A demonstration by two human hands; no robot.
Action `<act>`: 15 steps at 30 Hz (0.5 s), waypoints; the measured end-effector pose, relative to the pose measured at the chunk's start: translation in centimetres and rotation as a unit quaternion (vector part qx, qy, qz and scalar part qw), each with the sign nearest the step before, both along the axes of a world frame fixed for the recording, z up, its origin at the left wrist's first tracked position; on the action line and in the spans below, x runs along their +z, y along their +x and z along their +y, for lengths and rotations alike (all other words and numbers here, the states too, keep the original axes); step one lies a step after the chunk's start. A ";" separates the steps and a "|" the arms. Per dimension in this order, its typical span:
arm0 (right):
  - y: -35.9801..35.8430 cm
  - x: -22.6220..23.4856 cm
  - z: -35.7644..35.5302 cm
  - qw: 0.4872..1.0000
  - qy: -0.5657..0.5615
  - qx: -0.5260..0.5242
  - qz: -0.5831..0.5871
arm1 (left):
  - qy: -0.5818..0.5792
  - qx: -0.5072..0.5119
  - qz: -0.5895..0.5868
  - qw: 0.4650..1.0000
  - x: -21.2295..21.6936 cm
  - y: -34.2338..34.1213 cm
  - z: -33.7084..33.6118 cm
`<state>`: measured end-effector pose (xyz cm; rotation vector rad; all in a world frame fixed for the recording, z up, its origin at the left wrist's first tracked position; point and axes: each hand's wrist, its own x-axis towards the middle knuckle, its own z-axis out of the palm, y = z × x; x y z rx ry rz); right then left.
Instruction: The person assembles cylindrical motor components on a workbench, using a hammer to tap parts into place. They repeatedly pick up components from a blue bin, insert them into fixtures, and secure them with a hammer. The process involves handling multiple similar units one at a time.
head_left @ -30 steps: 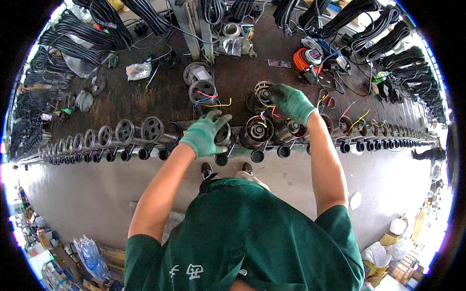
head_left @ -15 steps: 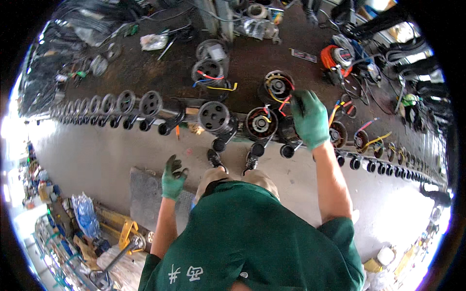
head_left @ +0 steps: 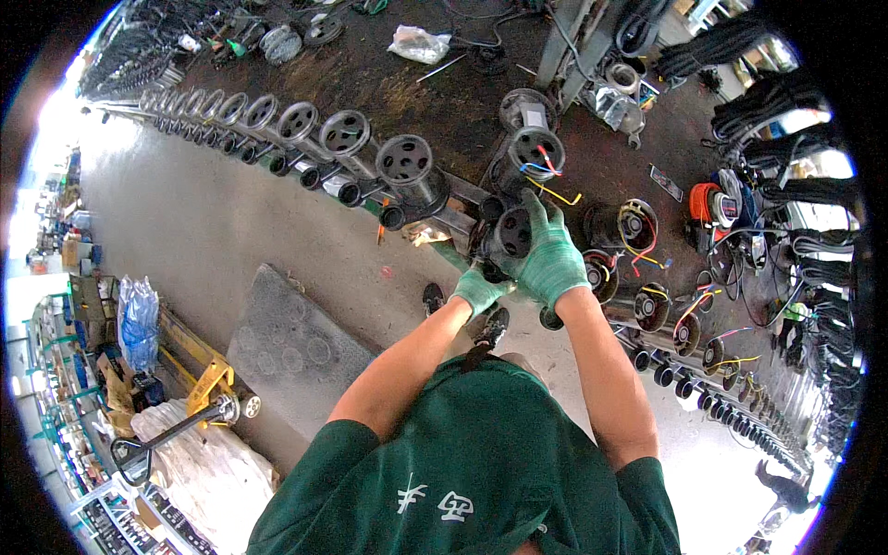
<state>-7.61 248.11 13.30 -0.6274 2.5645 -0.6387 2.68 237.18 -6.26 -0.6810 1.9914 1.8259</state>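
Workbench (head_left: 435, 102) w/ row of motors; both gloved hands, left hand (head_left: 478, 289) & right hand (head_left: 548, 259), grip closed round black motor housing (head_left: 509, 233).

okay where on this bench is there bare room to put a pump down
Bare bench lies behind the row of black pump units, up to the white plastic bag. It is crowded to the right: wired motor housings and the orange tool. Both hands, left hand and right hand, hold a black pump housing.

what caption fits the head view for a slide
Both gloved hands, left and right, grip a black pump body at the edge of a workbench lined with more.
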 end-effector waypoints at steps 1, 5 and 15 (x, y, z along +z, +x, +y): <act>0.0 0.4 -0.8 1.000 0.028 0.008 0.009 | -0.014 -0.007 -0.002 1.000 -0.2 0.0 0.0; 0.2 0.9 -2.3 0.997 0.072 0.006 0.011 | -0.085 -0.042 0.011 0.995 0.5 0.3 -0.2; 1.8 -1.2 -5.6 0.994 0.034 -0.038 0.096 | -0.126 -0.077 0.052 0.988 -0.8 0.5 -4.2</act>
